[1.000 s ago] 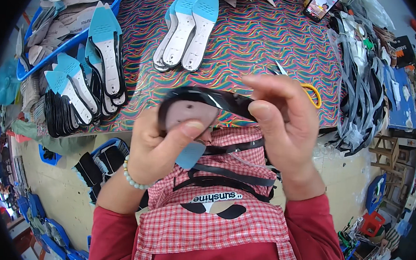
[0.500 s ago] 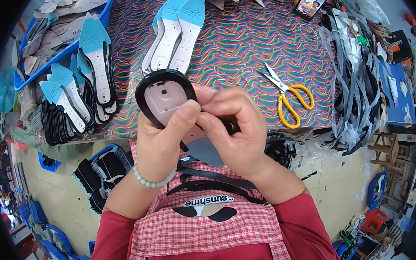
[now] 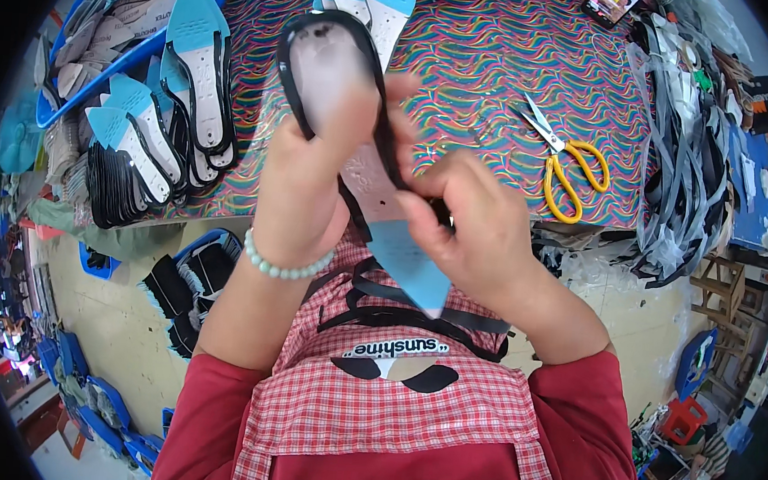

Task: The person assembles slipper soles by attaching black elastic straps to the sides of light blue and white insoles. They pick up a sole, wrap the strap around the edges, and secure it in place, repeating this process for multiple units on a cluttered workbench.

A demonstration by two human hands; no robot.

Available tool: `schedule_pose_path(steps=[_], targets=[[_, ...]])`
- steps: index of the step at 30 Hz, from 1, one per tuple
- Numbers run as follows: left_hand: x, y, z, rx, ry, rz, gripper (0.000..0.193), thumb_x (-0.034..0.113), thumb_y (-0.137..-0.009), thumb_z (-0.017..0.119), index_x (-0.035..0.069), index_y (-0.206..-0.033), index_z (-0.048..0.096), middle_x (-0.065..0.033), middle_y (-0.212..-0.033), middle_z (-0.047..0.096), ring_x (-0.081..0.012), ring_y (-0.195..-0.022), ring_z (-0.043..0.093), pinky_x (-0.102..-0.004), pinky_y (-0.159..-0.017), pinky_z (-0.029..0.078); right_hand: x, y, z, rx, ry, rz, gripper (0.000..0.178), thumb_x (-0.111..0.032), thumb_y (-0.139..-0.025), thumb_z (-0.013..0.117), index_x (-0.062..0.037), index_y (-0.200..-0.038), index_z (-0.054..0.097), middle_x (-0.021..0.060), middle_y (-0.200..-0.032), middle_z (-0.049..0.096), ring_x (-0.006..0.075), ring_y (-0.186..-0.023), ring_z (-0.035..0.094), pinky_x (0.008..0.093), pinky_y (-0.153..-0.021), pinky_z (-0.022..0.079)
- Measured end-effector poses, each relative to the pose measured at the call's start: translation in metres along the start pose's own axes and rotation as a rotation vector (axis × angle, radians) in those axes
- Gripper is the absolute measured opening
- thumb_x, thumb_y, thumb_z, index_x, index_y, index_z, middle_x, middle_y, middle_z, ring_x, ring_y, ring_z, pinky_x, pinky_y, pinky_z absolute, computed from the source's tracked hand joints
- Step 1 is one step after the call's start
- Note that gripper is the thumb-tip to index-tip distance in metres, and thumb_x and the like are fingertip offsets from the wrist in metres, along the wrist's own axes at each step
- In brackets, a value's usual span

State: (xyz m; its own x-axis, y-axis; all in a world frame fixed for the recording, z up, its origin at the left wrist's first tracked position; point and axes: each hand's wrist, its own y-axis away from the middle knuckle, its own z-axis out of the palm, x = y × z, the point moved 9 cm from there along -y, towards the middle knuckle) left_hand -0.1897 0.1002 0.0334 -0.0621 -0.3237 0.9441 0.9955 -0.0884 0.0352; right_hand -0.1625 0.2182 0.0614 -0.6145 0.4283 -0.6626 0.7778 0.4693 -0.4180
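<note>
A shoe insole [image 3: 373,178], pale with a blue pointed end, is held in front of my chest, its rounded heel end pointing away from me. Black edging strip [image 3: 287,70] runs round the heel and down both sides. My left hand [image 3: 303,175] is wrapped round the middle of the insole, thumb on its face, partly smeared by motion. At the insole's right side, the curled fingers and thumb of my right hand [image 3: 481,216] close on the black edging; the exact pinch point is partly hidden. Loose black strips [image 3: 378,316] lie across my apron.
Yellow-handled scissors [image 3: 565,169] lie partly open on the patterned table cover [image 3: 479,58]. Edged insoles [image 3: 135,139] are stacked at the left beside a blue basket [image 3: 98,91] of grey pieces. More insoles [image 3: 389,6] lie at the back. Grey strips [image 3: 678,173] hang at the right.
The insole has moved away from me and tilted, so its heel sits higher and its blue tip shows more. My right hand has slid down its side, apart from my left fingers.
</note>
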Motion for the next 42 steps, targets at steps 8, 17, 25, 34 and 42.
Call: schedule_pose_path(steps=[8,17,25,34,42], targets=[[-0.020,0.021,-0.014,0.049,0.115,-0.006,0.028,0.023,-0.096,0.053,-0.004,-0.099,0.056,-0.0180,-0.093,0.064,-0.0281,-0.093,0.065,-0.0404,-0.082,0.052,0.049,0.033,0.023,0.056,-0.562,0.321,0.022,-0.013,-0.096,0.050,0.0051,-0.103,0.060,0.0101,-0.097,0.063,0.0142,-0.088,0.058,0.0273,-0.078,0.045],[-0.018,0.018,-0.008,-0.001,-0.043,0.006,0.019,0.013,-0.093,0.057,-0.006,-0.095,0.060,-0.0125,-0.083,0.065,-0.0201,-0.076,0.065,-0.0320,-0.070,0.053,0.059,0.046,0.050,-0.230,-0.533,0.375,0.026,-0.018,-0.098,0.050,0.0044,-0.106,0.059,0.0103,-0.084,0.062,0.0186,-0.078,0.061,0.0310,-0.071,0.048],[-0.009,0.021,-0.022,-0.032,-0.449,0.028,0.014,0.005,-0.085,0.065,-0.004,-0.095,0.064,-0.0092,-0.088,0.067,-0.0134,-0.079,0.064,-0.0261,-0.071,0.051,0.037,0.021,0.054,-0.233,-0.266,0.192,0.026,-0.023,-0.096,0.047,-0.0002,-0.095,0.060,0.0179,-0.084,0.061,0.0351,-0.080,0.060,0.0401,-0.069,0.046],[-0.024,0.023,-0.032,-0.425,-0.414,0.076,0.043,0.025,-0.087,0.058,-0.003,-0.119,0.057,-0.0198,-0.127,0.055,-0.0296,-0.121,0.050,-0.0427,-0.102,0.037,0.018,0.015,0.066,-0.114,-0.388,0.193,0.033,-0.023,-0.093,0.055,-0.0003,-0.117,0.054,0.0192,-0.104,0.060,0.0369,-0.095,0.059,0.0410,-0.077,0.048],[-0.053,0.047,-0.076,-0.235,0.175,-0.521,0.038,0.025,-0.087,0.059,-0.004,-0.112,0.057,-0.0173,-0.095,0.066,-0.0247,-0.084,0.066,-0.0307,-0.072,0.053,0.087,0.045,0.021,-0.019,0.002,-0.096,0.036,-0.018,-0.087,0.063,-0.0053,-0.120,0.056,0.0150,-0.117,0.059,0.0345,-0.108,0.056,0.0395,-0.093,0.045]])
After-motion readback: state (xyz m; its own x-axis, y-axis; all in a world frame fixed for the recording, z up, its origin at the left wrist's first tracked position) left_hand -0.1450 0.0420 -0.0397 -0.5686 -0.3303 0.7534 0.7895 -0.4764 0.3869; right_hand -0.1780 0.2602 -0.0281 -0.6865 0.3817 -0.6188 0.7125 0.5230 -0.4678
